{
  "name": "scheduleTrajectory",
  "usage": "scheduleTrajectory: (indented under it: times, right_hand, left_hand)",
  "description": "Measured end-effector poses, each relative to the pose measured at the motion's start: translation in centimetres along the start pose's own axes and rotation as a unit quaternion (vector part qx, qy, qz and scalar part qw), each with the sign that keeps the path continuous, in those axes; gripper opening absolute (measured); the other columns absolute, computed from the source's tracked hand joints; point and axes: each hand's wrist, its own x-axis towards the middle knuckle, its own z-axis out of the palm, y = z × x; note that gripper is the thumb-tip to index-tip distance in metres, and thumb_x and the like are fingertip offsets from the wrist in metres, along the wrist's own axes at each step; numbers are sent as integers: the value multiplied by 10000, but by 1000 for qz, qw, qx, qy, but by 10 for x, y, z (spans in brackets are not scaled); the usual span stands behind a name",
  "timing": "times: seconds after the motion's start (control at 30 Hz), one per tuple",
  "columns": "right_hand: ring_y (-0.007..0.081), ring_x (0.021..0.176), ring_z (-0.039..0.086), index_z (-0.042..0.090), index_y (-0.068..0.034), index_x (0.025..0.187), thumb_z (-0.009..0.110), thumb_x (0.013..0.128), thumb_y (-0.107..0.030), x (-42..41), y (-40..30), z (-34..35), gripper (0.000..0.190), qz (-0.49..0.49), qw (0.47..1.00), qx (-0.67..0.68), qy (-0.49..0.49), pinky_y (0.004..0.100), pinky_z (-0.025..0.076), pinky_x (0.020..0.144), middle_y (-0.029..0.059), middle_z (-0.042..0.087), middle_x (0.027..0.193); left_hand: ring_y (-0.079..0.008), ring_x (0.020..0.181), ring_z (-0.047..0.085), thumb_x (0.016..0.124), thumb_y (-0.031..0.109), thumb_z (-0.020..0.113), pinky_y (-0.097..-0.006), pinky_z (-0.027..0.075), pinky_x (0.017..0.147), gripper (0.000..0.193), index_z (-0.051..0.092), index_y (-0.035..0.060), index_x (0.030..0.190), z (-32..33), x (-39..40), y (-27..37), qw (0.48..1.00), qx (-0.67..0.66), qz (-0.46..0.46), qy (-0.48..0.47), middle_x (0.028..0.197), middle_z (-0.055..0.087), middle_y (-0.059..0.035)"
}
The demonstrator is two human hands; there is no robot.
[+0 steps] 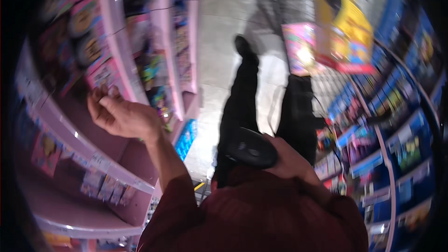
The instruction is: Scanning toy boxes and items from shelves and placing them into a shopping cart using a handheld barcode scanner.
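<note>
My left hand [122, 113] reaches out over the pink shelving at the left, palm turned up and fingers loosely curled, with nothing seen in it. Just beyond its fingers a pink package [107, 75] stands on a shelf. Close to my body my right hand [290, 157] grips a black handheld device [252, 148], a scanner by its look, with a round button on its face. Its far side hides part of my fingers.
Pink shelves [120, 45] with boxed toys line the left. A wire cart [330, 92] at the right carries a pink box [299, 47] and a yellow display carton [353, 24]. Blue shelves [407, 136] with packaged goods stand behind it. Grey floor [218, 45] runs between them.
</note>
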Motion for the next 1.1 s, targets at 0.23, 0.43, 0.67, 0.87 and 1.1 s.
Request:
scheduleTrajectory:
  times: [0.23,0.43,0.67,0.87,1.1]
  right_hand:
    - [249,958,680,511,27,1351,761,754,-84,-96,-35,-52,656,-30,990,87,108,344,505,884,160,691,1075]
    - [280,960,660,524,71,1317,750,726,2,-162,-16,-98,636,-146,969,27,199,349,510,873,186,655,1125]
    - [271,988,677,625,23,1182,866,705,-60,-199,-22,-126,541,-78,970,-3,230,360,516,881,141,691,1095]
    - [157,968,650,627,7,1191,819,760,-38,-224,-51,-132,474,-13,966,63,248,326,516,891,89,704,1086]
    - [141,966,641,635,4,1175,813,783,-66,-248,-79,-127,436,-23,964,16,265,317,516,879,83,704,1081]
  left_hand:
    - [-229,1070,599,1002,44,534,-334,520,867,276,518,-24,1269,107,-95,122,956,-150,13,-253,1222,593,-174]
    - [-238,1080,601,878,115,701,-366,510,915,537,499,-67,1341,226,-175,149,846,-7,-15,-533,1268,577,-207]
    - [-290,1076,642,830,249,780,-457,558,823,693,433,-28,1362,297,-245,95,665,70,-488,-562,1232,610,-208]
    - [-341,859,721,796,77,787,-451,627,552,886,197,5,1453,285,-276,60,650,-16,-574,-497,1194,572,-290]
    - [-379,815,712,717,-70,796,-471,639,553,1096,54,23,1518,278,-281,72,681,27,-569,-460,1228,549,-307]
